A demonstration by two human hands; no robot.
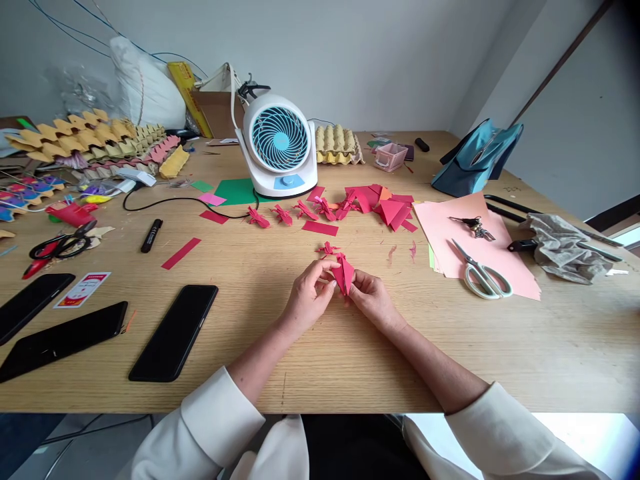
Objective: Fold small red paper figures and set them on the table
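Note:
Between both hands is a folded piece of red paper [343, 273], kite-shaped with a crease down its middle. My left hand [313, 288] pinches its left edge with thumb and fingertips. Gripping the lower right side is my right hand [373, 299], its fingers curled in. Just beyond the fingers lies a small red folded-paper figure [328, 249]. Farther back several similar red figures [283, 215] stand in a row, leading to a heap of red folded paper [393, 212] on the right. A flat red strip [320, 229] lies before the row.
A white fan [281, 143] stands at the back on green paper [231, 192]. On the right are pink sheets [450, 230], scissors [483, 272] and a blue bag [477, 160]. Several phones, including a black one [174, 333], lie left, near a marker [152, 236]. Egg trays [339, 143] sit behind.

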